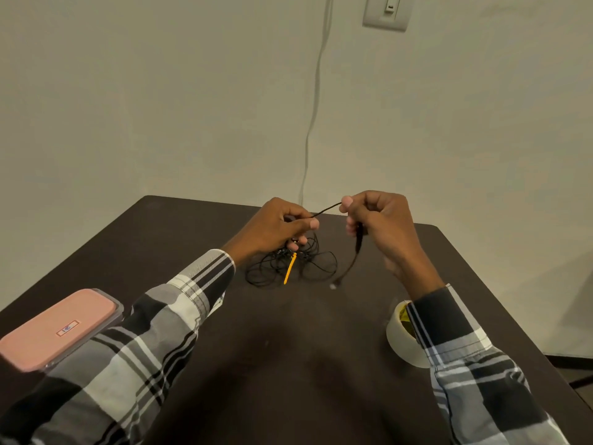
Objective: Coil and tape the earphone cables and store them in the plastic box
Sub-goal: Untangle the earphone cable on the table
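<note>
From my remote view, reading left to right: the plastic box [57,330], with its pink lid on, lay at the left edge of the dark table [288,364], partly covered by the plaid left sleeve [154,335]. It was well apart from the cables.

The left hand [279,226] was raised above the far middle of the table, its fingers curled and its thumb pressed against the forefinger, pinching a black earphone cable [325,210]. Beneath this hand I saw the rest of the black cable [288,268] lying in a loose tangle of loops on the table. A short orange piece [290,269] lay across the tangle; I could not tell what it was.

A short, taut length of cable ran from the left hand up to the right hand [378,226], whose fingertips were closed on it. From the right hand a thicker, blurred strand [354,258] hung down, its pale end [333,285] close to the table, just right of the tangle. I could not tell whether that end touched the surface.

The roll of tape [402,342] stood on the table near the right edge, partly hidden by the plaid right sleeve [465,354]. A light cord [313,123] ran down the wall behind the table, and a wall plate [386,11] was above it to the right.
</note>
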`<state>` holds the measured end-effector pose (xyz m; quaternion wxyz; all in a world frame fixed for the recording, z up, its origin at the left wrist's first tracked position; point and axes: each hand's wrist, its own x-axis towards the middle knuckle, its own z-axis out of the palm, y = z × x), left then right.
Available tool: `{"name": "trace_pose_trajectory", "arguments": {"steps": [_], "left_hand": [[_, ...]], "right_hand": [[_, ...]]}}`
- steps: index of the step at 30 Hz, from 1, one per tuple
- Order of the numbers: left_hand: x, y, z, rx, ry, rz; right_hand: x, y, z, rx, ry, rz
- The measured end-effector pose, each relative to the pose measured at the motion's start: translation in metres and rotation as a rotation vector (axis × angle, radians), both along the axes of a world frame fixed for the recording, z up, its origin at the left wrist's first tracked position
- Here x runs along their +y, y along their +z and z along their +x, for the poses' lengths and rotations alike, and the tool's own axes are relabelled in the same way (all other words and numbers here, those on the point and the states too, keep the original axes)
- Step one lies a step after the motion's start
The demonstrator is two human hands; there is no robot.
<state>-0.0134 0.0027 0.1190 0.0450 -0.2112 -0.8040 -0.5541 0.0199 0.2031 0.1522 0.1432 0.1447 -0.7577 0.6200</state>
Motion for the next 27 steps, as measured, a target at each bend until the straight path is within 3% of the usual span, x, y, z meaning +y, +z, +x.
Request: {"name": "trace_pose_trajectory", "arguments": {"steps": [10, 16, 20, 24, 27], "left_hand": [[-0.025, -0.021, -0.008, -0.034, 0.120, 0.018], [-0.039, -0.014, -0.014, 0.061, 0.269, 0.118], [-0.042, 0.004, -0.015, 0.076, 0.264, 0.198], [-0.042, 0.022, -0.009, 0.123, 0.220, 0.117], [-0.036, 0.030, -0.006, 0.174, 0.189, 0.011]], "right_hand": [[0.015, 0.025, 0.014, 0.070, -0.059, -0.129], [0.027, 0.020, 0.012, 0.015, -0.102, -0.342], [0.023, -0.004, -0.002, -0.130, -0.131, -0.207], [0.018, -0.026, -0.016, -0.245, -0.123, -0.004], [0.015, -0.035, -0.026, -0.186, -0.223, 0.091]]}}
